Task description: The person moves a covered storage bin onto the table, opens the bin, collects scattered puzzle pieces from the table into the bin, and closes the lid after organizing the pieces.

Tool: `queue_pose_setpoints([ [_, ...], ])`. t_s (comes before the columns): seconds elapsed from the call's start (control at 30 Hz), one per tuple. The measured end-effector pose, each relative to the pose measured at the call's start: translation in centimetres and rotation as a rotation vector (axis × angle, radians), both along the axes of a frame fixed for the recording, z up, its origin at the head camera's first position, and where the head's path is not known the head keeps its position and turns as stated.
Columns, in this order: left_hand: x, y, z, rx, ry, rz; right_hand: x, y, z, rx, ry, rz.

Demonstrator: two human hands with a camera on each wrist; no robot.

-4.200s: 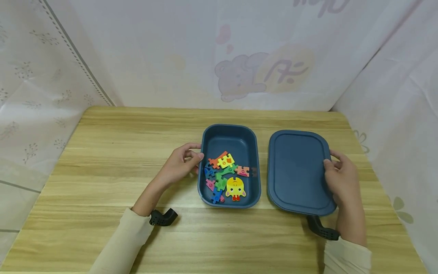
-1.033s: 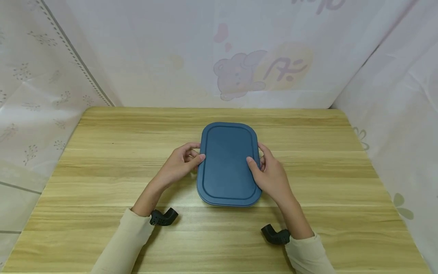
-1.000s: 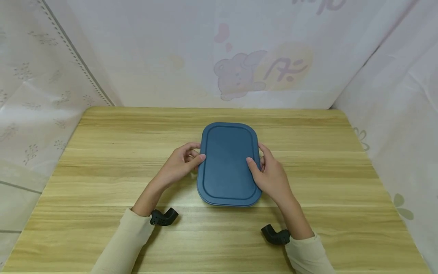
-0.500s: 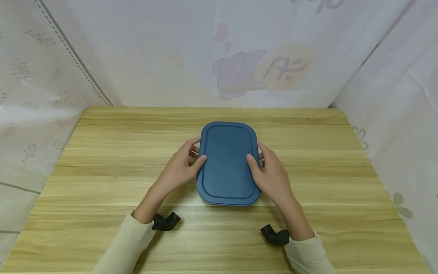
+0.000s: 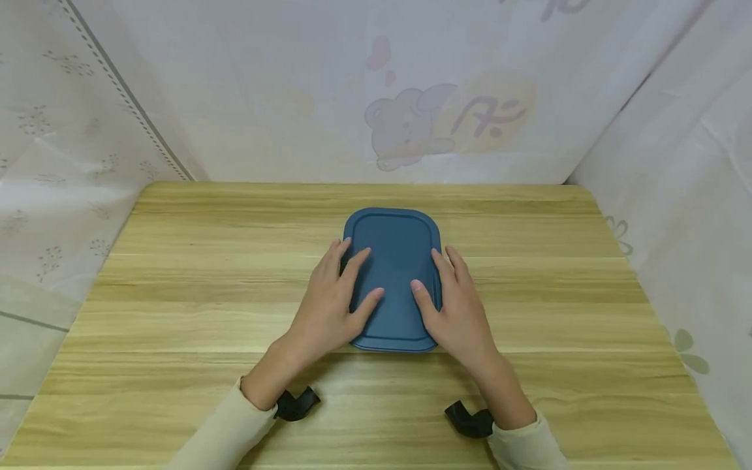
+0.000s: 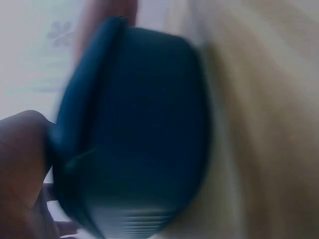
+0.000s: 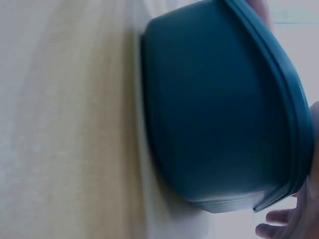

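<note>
A dark blue lid (image 5: 395,261) lies on top of a matching rectangular box in the middle of the table. My left hand (image 5: 326,310) rests over the lid's left edge, fingers spread and mostly straight. Over the right edge lies my right hand (image 5: 461,316), its thumb on the lid and its fingers extended along the side. Neither hand curls round the rim. Both wrist views show the box's deep side wall, blurred in the left wrist view (image 6: 144,119) and clearer as the box (image 7: 214,109) in the right one. The box's contents are hidden under the lid.
The box stands on a wood-grain table (image 5: 223,274). A pale printed curtain (image 5: 282,85) hangs behind the table's far edge, with similar cloth at both sides. A black wrist mount (image 5: 296,403) sits below each hand.
The right hand brought the lid from the right onto the box, covering colourful puzzle pieces inside. Since then both hands have loosened from the edges and moved over the top with fingers spread.
</note>
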State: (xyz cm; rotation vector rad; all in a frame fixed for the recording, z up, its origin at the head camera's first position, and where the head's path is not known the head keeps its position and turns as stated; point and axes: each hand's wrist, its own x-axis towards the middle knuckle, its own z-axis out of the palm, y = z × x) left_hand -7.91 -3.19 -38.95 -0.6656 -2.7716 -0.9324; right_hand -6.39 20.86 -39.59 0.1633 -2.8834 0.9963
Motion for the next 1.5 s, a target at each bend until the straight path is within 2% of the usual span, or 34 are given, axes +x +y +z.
queue_pose_setpoints([
  [0.2,0.3,0.3,-1.2,-0.036,0.011,0.007,0.0,-0.2,-0.8,0.025,0.031,0.049],
  [0.27,0.3,0.3,-1.4,-0.06,0.011,0.002,-0.1,-0.3,-1.0,0.038,0.052,0.057],
  [0.5,0.1,0.4,-1.8,-0.153,0.081,-0.014,-0.3,-0.2,-1.2,0.078,0.114,0.073],
  [0.67,0.2,0.4,-1.6,-0.138,0.033,-0.005,-0.3,-0.1,-0.7,0.07,0.086,0.082],
  [0.8,-0.1,0.3,-0.9,-0.12,-0.016,-0.002,-1.1,0.2,-0.1,0.074,0.124,0.109],
  [0.9,-1.0,0.3,-0.1,-0.12,-0.029,-0.018,-2.4,0.3,0.4,0.086,0.152,0.141],
  [1.03,-3.3,0.4,0.7,-0.159,-0.065,-0.067,-4.5,0.2,1.0,0.111,0.127,0.199],
  [1.2,-5.8,0.8,0.3,-0.205,-0.127,-0.091,-6.7,-0.2,1.0,0.114,0.068,0.258],
  [1.33,-6.6,0.9,-0.2,-0.193,-0.136,-0.079,-7.4,-0.5,0.2,0.113,0.038,0.262],
  [1.5,-6.7,1.2,-0.6,-0.22,-0.092,-0.08,-7.2,-0.4,-0.2,0.125,0.028,0.236],
])
